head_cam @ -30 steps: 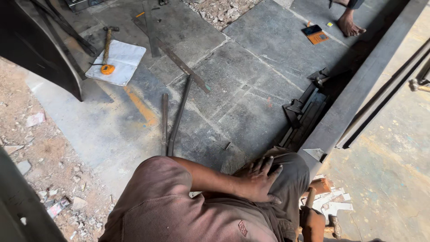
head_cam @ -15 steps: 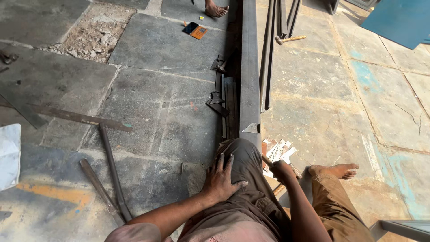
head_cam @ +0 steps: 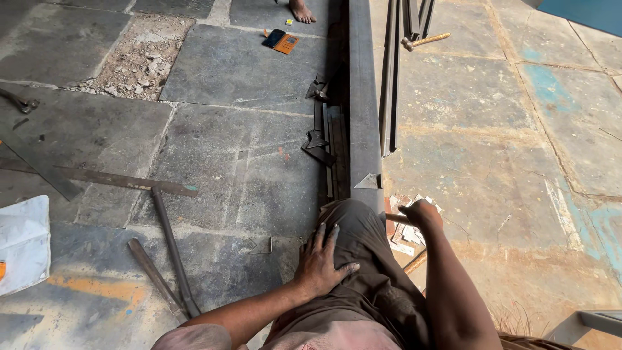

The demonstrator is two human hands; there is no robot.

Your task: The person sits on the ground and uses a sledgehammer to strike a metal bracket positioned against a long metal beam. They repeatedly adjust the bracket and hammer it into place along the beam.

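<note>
Left hand (head_cam: 321, 262) rests flat, fingers spread, on the knee (head_cam: 353, 223), holding nothing. Right hand (head_cam: 421, 214) is clenched around a thin rod (head_cam: 396, 220), just beside the long steel beam (head_cam: 363, 97), above scattered paper scraps (head_cam: 403, 243) on the floor (head_cam: 486, 162).

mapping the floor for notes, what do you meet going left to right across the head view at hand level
white sheet → two metal rods → left hand on the knee → right hand gripping a stick → bare stone floor
</note>
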